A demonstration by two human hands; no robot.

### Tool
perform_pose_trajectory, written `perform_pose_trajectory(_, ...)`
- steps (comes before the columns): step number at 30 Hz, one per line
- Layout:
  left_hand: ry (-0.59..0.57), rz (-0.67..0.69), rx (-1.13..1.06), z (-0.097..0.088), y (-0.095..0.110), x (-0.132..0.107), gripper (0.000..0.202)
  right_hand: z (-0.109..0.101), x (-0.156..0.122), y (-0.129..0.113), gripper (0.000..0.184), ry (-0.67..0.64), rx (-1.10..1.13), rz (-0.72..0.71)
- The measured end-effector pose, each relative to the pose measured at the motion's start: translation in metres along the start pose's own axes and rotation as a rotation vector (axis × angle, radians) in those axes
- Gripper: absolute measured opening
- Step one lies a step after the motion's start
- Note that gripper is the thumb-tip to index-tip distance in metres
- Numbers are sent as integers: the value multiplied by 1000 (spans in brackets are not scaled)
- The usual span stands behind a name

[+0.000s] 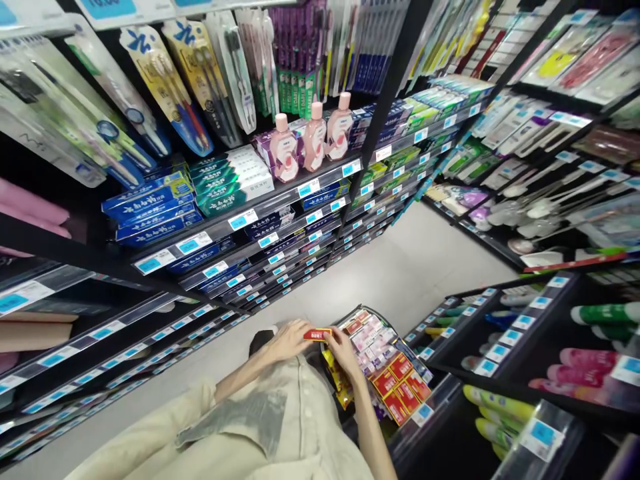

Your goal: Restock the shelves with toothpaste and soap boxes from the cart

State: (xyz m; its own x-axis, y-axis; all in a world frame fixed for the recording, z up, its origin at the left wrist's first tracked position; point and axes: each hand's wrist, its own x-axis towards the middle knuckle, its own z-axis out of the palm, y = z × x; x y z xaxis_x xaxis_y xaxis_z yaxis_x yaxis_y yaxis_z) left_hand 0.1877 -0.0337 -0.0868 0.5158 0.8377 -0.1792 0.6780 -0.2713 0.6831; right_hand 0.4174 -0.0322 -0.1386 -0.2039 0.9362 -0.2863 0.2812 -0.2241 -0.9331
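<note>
Between my two hands is a small red box [317, 335] with a yellow edge and pale lettering. My left hand [293, 339] has its fingers closed at the left end of the box. My right hand [342, 351] grips the other end. Just right of my right hand is a dark-rimmed container [389, 325] filled with packs. Rows of red boxes [400, 388] lie at its near end, with pink and white packs [371, 341] behind them. A yellow packet [338, 380] sits along its left side, partly behind my right forearm.
A shelf rack on the left holds toothpaste boxes [233, 180], pink bottles [315, 139] and hanging toothbrushes [193, 83]. Price tags line the shelf edges. Grey floor [410, 247] runs between the racks. Yellow tubes [500, 413] stand on the right-hand shelves, close by.
</note>
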Motion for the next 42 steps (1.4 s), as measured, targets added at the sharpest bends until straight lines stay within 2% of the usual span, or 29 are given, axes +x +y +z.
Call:
perform_pose_trajectory(3,-13,1,-57,-20,-14,2,36,14,7,-23,56,28,-9,-20)
perform_pose_trajectory(5,-19,-9,-114,-35,-28,3,41,30,10,-30,59,103,70,-13)
perform_pose_trajectory(9,-35,-61,-279,-64,-58,11,73,74,21,-40,64,321,246,-19)
perform_pose_trajectory(11,-40,-55,-376,-77,-72,15,81,99,29,-46,64,458,269,-56)
perform_pose_trajectory(15,4,-32,-644,-96,-97,20,75,141,46,-64,63,656,300,-71)
perform_pose_trajectory(19,30,-93,-898,-109,-114,20,80,175,54,-82,61,731,400,31)
perform_pose_trajectory(22,5,-135,-978,-117,-120,18,87,200,51,-96,62,823,527,62)
perform_pose_trajectory(24,-38,-154,-973,-123,-119,18,78,212,47,-105,62,965,582,46)
perform_pose_trajectory(27,-100,-146,-888,-128,-113,18,62,218,35,-119,59,1167,625,13)
perform_pose_trajectory(30,-148,-73,-823,-128,-101,15,59,212,20,-127,55,1272,623,2)
perform_pose_trajectory(35,-244,9,-832,-129,-82,7,64,210,-4,-131,51,1346,670,-50)
perform_pose_trajectory(39,-261,62,-783,-129,-70,7,67,214,-16,-130,49,1374,739,-105)
perform_pose_trajectory(42,-276,86,-763,-123,-60,10,67,209,-27,-129,49,1375,747,-121)
